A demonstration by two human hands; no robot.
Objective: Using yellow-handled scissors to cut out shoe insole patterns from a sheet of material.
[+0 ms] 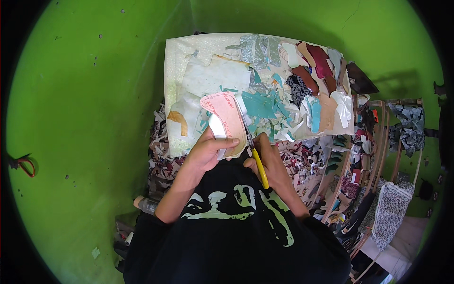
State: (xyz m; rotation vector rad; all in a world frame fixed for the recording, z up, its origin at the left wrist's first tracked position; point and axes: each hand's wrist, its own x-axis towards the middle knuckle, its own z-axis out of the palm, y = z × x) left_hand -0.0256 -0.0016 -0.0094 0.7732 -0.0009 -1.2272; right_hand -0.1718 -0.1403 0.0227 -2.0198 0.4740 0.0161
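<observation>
My left hand (204, 152) grips a pink, sole-shaped pattern piece (227, 118) with red printing, its thumb pressed on the near end. White sheet material (217, 128) shows from beneath the pattern's left edge. In my right hand (272, 163) is a pair of scissors (257, 163) with yellow handles. Their blades lie along the right edge of the pattern, where a white strip borders it. How far apart the blades stand, I cannot tell. Both hands are above the near edge of the table (178, 57).
Teal scraps (260, 105) lie on the table beyond the scissors. A white sheet (215, 75) is at the far left, and maroon and brown pieces (319, 61) are at the right. Piled offcuts (302, 165) surround the table's base. Wooden racks (378, 142) stand at right.
</observation>
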